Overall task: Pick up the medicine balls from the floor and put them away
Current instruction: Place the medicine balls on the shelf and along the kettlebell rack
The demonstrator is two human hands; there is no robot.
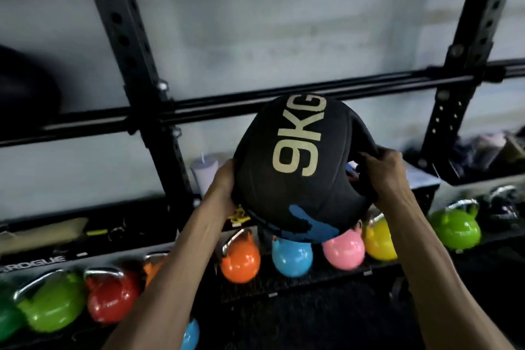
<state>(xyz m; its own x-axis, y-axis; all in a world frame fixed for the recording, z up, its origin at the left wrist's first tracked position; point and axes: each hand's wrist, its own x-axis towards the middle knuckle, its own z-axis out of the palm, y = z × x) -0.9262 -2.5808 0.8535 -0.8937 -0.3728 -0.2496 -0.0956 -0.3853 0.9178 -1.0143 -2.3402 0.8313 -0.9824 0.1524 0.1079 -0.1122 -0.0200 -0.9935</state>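
One 9KG medicine ball (295, 170) is held before the rack rails (216, 106), above the kettlebells (240, 261); left hand (224, 182) and right hand (383, 172) grip its sides, fingers (370, 156) curled round it. Stowing step in hand; next, it likely needs lifting onto the rails.

The round black fabric medicine ball (298, 173) wears cream "9KG" lettering and a blue splash. Below gleam a glossy lime green kettlebell (52, 304), red kettlebell (112, 300), orange kettlebell (241, 261), sky blue kettlebell (292, 260), pink kettlebell (343, 253) and yellow kettlebell (379, 240), under a black perforated steel rack (122, 25).
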